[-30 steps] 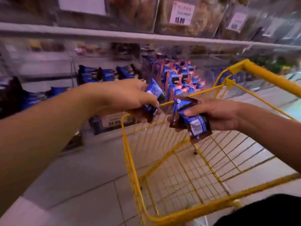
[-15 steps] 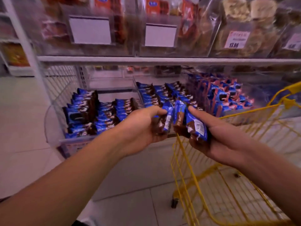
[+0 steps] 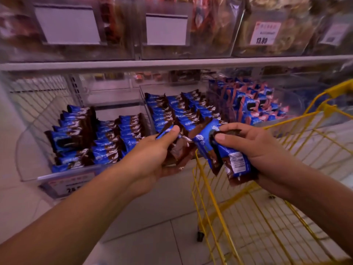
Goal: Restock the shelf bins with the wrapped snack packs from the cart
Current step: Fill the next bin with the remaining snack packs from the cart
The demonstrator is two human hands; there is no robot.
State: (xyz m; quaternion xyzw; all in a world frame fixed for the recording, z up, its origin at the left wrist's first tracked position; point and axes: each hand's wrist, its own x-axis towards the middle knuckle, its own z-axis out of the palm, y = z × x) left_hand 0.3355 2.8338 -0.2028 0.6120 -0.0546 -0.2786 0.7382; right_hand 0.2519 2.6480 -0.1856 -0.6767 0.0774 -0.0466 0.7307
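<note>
My left hand (image 3: 152,155) at frame centre, fingers curled round blue-and-brown snack pack (image 3: 174,145), thumb pressed on its top edge. My right hand (image 3: 256,150) just right of it, fingers clamped on small bundle of packs (image 3: 227,157) (exact count unclear), barcode side facing me. Both hands held in front of clear shelf bins (image 3: 28,150) at mid-left, rows of same packs (image 3: 122,134) standing inside. Yellow wire cart (image 3: 248,217) at lower right, below right hand. Price tag (image 3: 265,33) at upper right reads 13.80.
</note>
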